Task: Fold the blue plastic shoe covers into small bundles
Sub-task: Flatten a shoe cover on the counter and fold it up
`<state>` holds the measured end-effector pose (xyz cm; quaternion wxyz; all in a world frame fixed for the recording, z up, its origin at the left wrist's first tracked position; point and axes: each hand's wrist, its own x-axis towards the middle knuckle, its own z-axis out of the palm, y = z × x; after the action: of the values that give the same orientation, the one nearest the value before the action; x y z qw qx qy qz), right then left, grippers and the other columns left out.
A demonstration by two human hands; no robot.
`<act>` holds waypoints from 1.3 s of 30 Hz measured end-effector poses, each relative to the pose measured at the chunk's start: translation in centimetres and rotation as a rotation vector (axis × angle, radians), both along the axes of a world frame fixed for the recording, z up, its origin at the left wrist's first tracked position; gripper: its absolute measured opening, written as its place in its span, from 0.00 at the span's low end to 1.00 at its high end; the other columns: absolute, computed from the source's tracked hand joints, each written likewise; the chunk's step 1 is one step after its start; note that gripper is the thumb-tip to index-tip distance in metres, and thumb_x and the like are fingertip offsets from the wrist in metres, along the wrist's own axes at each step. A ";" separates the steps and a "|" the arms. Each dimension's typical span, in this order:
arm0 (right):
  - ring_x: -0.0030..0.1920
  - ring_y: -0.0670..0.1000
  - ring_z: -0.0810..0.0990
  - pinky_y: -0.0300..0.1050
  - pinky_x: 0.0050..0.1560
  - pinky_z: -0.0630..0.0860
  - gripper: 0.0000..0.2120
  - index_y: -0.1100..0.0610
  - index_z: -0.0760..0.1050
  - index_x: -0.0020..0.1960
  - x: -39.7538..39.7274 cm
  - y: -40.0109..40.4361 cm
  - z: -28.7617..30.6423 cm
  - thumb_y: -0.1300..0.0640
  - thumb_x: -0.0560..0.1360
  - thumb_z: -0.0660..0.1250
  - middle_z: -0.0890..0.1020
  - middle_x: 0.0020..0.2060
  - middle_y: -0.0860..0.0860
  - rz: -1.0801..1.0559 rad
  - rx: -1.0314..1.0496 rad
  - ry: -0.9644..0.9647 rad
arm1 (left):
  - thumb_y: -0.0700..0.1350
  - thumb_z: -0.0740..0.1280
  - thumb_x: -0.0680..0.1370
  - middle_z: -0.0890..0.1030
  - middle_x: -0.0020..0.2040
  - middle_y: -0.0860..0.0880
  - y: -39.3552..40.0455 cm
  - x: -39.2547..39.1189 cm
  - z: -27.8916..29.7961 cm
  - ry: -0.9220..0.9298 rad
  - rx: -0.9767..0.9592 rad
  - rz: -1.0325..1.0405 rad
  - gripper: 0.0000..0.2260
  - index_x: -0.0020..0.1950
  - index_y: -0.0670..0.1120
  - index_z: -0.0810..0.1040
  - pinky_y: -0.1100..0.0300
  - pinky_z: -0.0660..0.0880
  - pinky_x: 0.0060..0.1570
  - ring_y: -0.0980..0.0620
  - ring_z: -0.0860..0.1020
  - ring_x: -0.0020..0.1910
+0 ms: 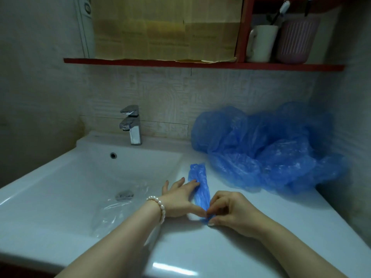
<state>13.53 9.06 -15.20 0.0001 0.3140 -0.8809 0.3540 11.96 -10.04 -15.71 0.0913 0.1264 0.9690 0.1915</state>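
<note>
One blue plastic shoe cover (198, 184) lies flattened into a narrow strip on the white counter, running away from me. My left hand (179, 198), with a pearl bracelet at the wrist, lies flat beside it, fingers straight and pressing on the strip's middle. My right hand (230, 212) pinches the strip's near end with curled fingers and thumb. A loose heap of blue shoe covers (267, 149) sits in the back right corner against the wall.
The white sink basin (66, 177) is on the left, with a clear plastic bag (118, 205) lying in it near the drain. A chrome tap (131, 125) stands behind. A red shelf (200, 64) above holds a white mug and a pink cup with toothbrushes.
</note>
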 end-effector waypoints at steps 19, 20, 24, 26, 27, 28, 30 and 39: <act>0.34 0.43 0.76 0.37 0.40 0.72 0.11 0.45 0.77 0.37 -0.1 -1.7 -0.6 0.60 0.72 0.69 0.81 0.32 0.47 -0.162 -0.122 -0.129 | 0.58 0.74 0.62 0.54 0.77 0.53 -0.8 0.1 1.6 -0.189 0.250 -0.066 0.10 0.37 0.58 0.77 0.36 0.30 0.66 0.52 0.34 0.74; 0.31 0.43 0.75 0.38 0.38 0.71 0.10 0.46 0.75 0.38 -0.1 -1.7 -0.6 0.60 0.72 0.69 0.79 0.30 0.47 -0.171 -0.143 -0.141 | 0.56 0.74 0.66 0.51 0.77 0.55 -0.6 0.1 1.6 -0.177 0.197 -0.054 0.07 0.36 0.58 0.76 0.35 0.29 0.65 0.50 0.33 0.74; 0.28 0.42 0.71 0.38 0.35 0.68 0.08 0.50 0.71 0.42 -0.3 -1.5 -0.5 0.62 0.74 0.66 0.76 0.25 0.44 -0.166 -0.183 -0.197 | 0.53 0.70 0.72 0.51 0.77 0.58 -0.5 0.1 1.5 -0.177 0.191 -0.005 0.06 0.36 0.58 0.78 0.35 0.31 0.66 0.51 0.34 0.74; 0.29 0.43 0.71 0.38 0.35 0.69 0.08 0.50 0.73 0.42 -0.2 -1.2 -0.3 0.61 0.70 0.68 0.77 0.28 0.44 -0.140 -0.198 -0.189 | 0.51 0.70 0.72 0.52 0.77 0.58 -0.6 0.0 1.4 -0.180 0.223 0.008 0.06 0.35 0.58 0.78 0.36 0.31 0.66 0.52 0.34 0.74; 0.31 0.42 0.71 0.37 0.36 0.69 0.08 0.48 0.75 0.41 -0.1 -1.0 -0.2 0.59 0.67 0.71 0.77 0.31 0.44 -0.130 -0.171 -0.152 | 0.51 0.70 0.72 0.52 0.76 0.58 -0.6 0.0 1.3 -0.177 0.235 0.013 0.06 0.34 0.58 0.79 0.36 0.31 0.66 0.52 0.34 0.74; 0.32 0.42 0.71 0.34 0.36 0.69 0.09 0.47 0.77 0.40 0.1 -0.7 -0.3 0.57 0.65 0.74 0.76 0.34 0.44 -0.124 -0.116 -0.098 | 0.50 0.70 0.71 0.52 0.76 0.58 -0.5 0.0 1.3 -0.173 0.236 0.016 0.06 0.34 0.57 0.79 0.36 0.31 0.66 0.52 0.34 0.74; 0.34 0.41 0.73 0.31 0.38 0.69 0.09 0.47 0.82 0.42 0.2 -0.5 -0.5 0.54 0.64 0.77 0.74 0.36 0.43 -0.125 -0.004 0.016 | 0.51 0.70 0.70 0.52 0.76 0.59 -0.3 0.1 1.3 -0.155 0.205 0.024 0.06 0.34 0.56 0.78 0.35 0.31 0.66 0.52 0.34 0.74; 0.48 0.49 0.73 0.44 0.53 0.70 0.08 0.49 0.77 0.39 -0.2 -1.6 -0.2 0.54 0.76 0.65 0.74 0.41 0.46 -0.263 0.116 -0.039 | 0.51 0.74 0.67 0.55 0.77 0.49 -0.8 0.4 1.6 -0.231 0.472 0.000 0.05 0.39 0.57 0.79 0.44 0.30 0.69 0.56 0.35 0.74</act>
<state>13.33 7.41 -15.44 0.0113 0.1884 -0.9333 0.3056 12.35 -10.85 -14.10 0.1695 0.1216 0.8806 0.4255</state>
